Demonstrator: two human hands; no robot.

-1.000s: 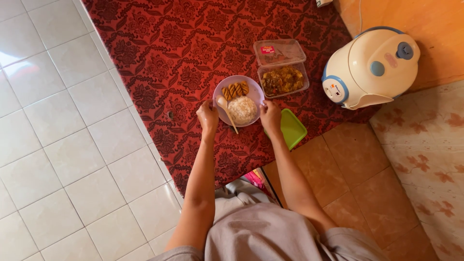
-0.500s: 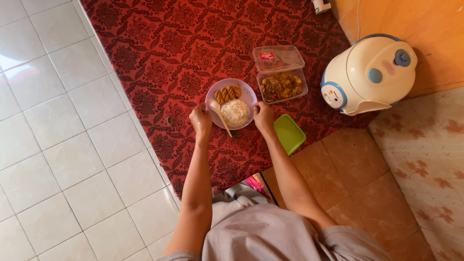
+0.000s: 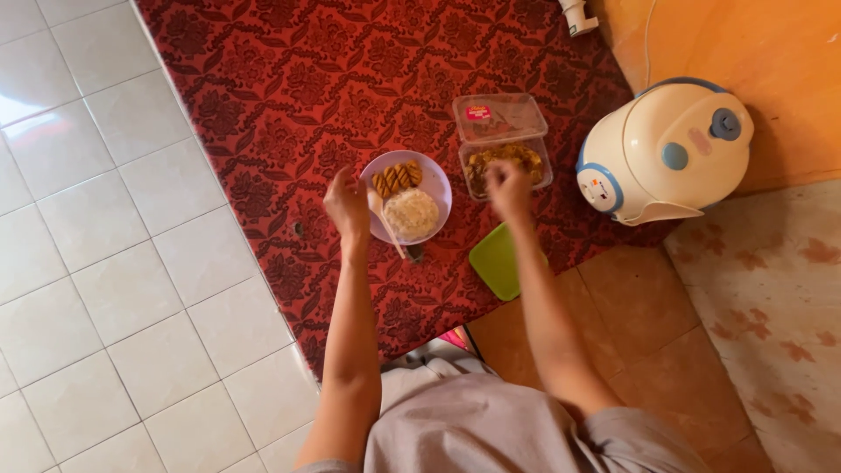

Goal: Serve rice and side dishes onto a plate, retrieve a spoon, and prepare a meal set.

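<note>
A person stood over a red patterned cloth (image 3: 350, 79) spread on the floor, both bare arms reaching down toward the middle of the frame. The left hand (image 3: 347, 203) hovered at the left rim of a pale round plate (image 3: 435, 182), its fingers loosely curled and clamped on nothing that I could make out. The right hand (image 3: 508, 186) was over the near edge of an open clear plastic container (image 3: 536, 172) of brownish-yellow cooked food; it was blurred, the fingers bunched together, and I could not tell whether they pinched anything.

The plate lay just left of centre, touching or nearly touching that container. It held one mound of white rice (image 3: 411, 213), a row of browned pieces (image 3: 396, 176) along its upper edge that I counted as three or four, and one pale spoon (image 3: 382, 219) leaning over the lower left rim. I judged the plate light but top-heavy with loose food, so it would want holding level by opposite rims; the spoon could slide off if it tipped.

The container looked thin, flexible and probably greasy, best taken by its two long sides. I counted two such clear containers: the open one and a second (image 3: 499, 116) just above it, lidded with a red label. One green lid (image 3: 496, 261) lay below them at the cloth's edge, and one white and blue rice cooker (image 3: 666, 149) sat at the right of the frame.
</note>
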